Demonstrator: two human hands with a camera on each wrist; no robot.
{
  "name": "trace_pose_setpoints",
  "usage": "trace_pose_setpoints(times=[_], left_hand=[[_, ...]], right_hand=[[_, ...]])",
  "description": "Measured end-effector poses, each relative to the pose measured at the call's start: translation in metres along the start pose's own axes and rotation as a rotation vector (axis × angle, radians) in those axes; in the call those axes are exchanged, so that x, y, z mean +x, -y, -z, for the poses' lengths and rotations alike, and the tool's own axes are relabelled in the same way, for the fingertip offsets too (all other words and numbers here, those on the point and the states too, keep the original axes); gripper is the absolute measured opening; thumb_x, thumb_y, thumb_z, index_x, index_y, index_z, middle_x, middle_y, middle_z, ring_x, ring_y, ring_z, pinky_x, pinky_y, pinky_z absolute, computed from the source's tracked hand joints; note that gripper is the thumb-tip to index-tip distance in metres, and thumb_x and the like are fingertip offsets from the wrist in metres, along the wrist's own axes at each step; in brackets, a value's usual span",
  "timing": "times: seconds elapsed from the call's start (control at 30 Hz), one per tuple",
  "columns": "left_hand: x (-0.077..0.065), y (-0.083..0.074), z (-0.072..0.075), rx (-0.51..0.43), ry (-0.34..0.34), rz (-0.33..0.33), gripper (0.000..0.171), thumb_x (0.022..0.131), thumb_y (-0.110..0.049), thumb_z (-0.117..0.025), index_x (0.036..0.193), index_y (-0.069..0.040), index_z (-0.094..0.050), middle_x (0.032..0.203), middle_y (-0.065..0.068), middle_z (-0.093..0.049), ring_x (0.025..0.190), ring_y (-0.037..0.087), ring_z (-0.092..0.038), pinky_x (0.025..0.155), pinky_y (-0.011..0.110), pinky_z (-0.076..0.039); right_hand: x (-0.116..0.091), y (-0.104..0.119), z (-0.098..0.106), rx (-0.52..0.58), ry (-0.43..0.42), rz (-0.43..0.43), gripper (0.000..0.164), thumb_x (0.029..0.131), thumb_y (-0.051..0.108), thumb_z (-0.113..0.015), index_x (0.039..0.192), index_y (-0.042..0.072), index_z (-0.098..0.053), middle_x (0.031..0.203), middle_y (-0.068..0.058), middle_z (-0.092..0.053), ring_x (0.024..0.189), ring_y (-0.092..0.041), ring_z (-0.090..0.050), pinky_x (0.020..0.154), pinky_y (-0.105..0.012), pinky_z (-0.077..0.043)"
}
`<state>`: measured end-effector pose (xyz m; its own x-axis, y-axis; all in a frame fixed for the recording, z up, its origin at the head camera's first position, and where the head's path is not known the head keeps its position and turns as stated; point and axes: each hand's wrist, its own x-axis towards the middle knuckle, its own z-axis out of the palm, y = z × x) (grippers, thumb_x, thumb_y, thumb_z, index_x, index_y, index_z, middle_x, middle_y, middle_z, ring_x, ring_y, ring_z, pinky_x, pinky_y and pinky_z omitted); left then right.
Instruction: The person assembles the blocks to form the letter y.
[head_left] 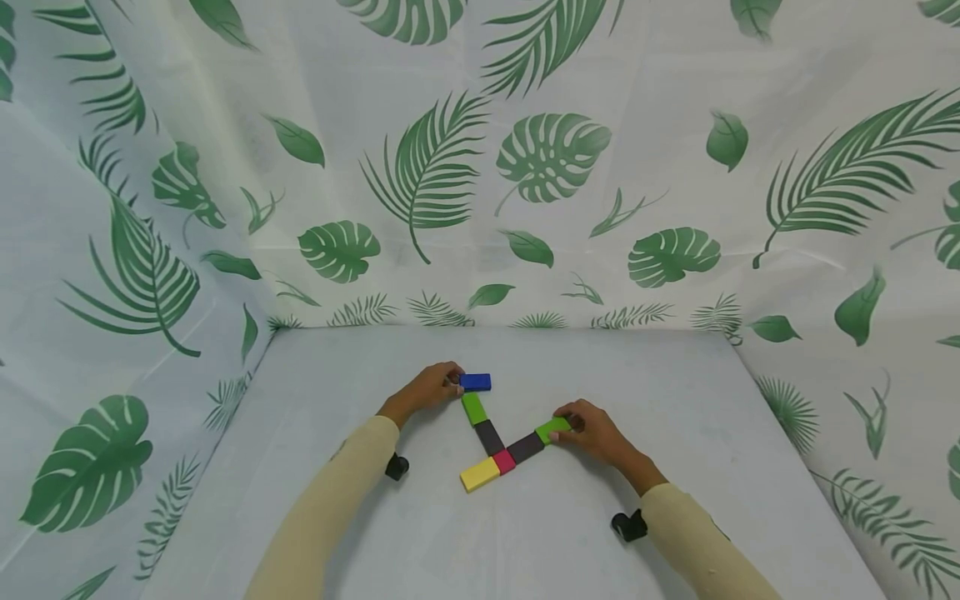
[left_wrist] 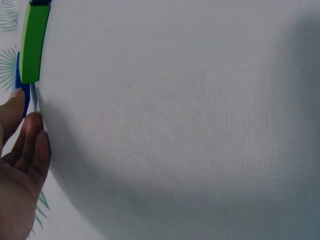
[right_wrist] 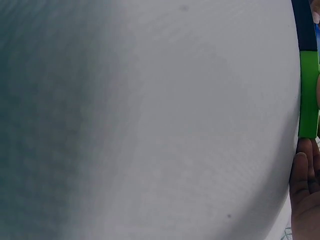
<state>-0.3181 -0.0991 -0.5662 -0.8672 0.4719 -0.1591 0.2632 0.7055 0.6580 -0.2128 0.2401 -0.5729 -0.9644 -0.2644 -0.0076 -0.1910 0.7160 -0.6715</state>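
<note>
Coloured rectangular blocks form a V on the white surface in the head view. At its corner, a small red block [head_left: 504,462] meets a yellow block [head_left: 480,474]. The left branch has a black block [head_left: 490,437] and a green block [head_left: 474,409]. Beyond that lies a blue block [head_left: 477,382], whose left end my left hand [head_left: 431,386] pinches between thumb and fingers. On the right branch, another black block [head_left: 526,449] leads to a second green block [head_left: 551,428]. My right hand [head_left: 595,429] grips that green block by its outer end, thumb in front, fingers behind.
The white table [head_left: 420,550] runs back to a hanging leaf-patterned sheet [head_left: 465,183], with more of it along both sides. Black wrist cameras [head_left: 397,467] sit below the forearms, close over the table.
</note>
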Motion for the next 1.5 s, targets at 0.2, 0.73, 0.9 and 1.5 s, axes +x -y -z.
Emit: trace_pose_setpoints(times=[0.2, 0.73, 0.9, 1.5], left_hand=[[-0.005, 0.001, 0.001, -0.010, -0.025, -0.003, 0.032, 0.100, -0.017, -0.063, 0.129, -0.004, -0.060, 0.118, 0.012, -0.066, 0.114, 0.027, -0.062, 0.102, 0.044, -0.048], [-0.017, 0.005, 0.003, -0.092, -0.150, 0.034, 0.037, 0.102, -0.020, -0.059, 0.135, -0.004, -0.056, 0.122, 0.015, -0.066, 0.112, 0.029, -0.064, 0.098, 0.045, -0.050], [-0.023, 0.004, 0.005, -0.123, -0.167, 0.059, 0.037, 0.102, -0.021, -0.060, 0.135, -0.005, -0.056, 0.122, 0.015, -0.067, 0.111, 0.027, -0.064, 0.095, 0.044, -0.052], [-0.040, -0.002, 0.008, -0.227, -0.224, 0.065, 0.039, 0.097, -0.027, -0.068, 0.129, -0.006, -0.063, 0.112, 0.011, -0.070, 0.097, 0.020, -0.066, 0.077, 0.034, -0.055]], right_hand=[[-0.001, -0.001, -0.001, -0.005, 0.007, 0.011, 0.039, 0.085, 0.024, -0.081, 0.118, 0.007, -0.068, 0.105, -0.004, -0.064, 0.096, -0.017, -0.059, 0.084, -0.035, -0.050], [0.001, -0.001, -0.002, -0.018, 0.005, 0.002, 0.039, 0.086, 0.025, -0.080, 0.118, 0.008, -0.068, 0.104, -0.004, -0.064, 0.094, -0.017, -0.059, 0.084, -0.037, -0.049], [0.002, -0.003, -0.002, -0.016, 0.006, 0.000, 0.039, 0.085, 0.025, -0.081, 0.118, 0.008, -0.068, 0.104, -0.005, -0.064, 0.095, -0.019, -0.060, 0.085, -0.038, -0.050], [0.002, -0.003, -0.001, -0.019, -0.003, -0.003, 0.039, 0.085, 0.026, -0.081, 0.118, 0.008, -0.068, 0.105, -0.005, -0.064, 0.096, -0.020, -0.060, 0.086, -0.041, -0.050]])
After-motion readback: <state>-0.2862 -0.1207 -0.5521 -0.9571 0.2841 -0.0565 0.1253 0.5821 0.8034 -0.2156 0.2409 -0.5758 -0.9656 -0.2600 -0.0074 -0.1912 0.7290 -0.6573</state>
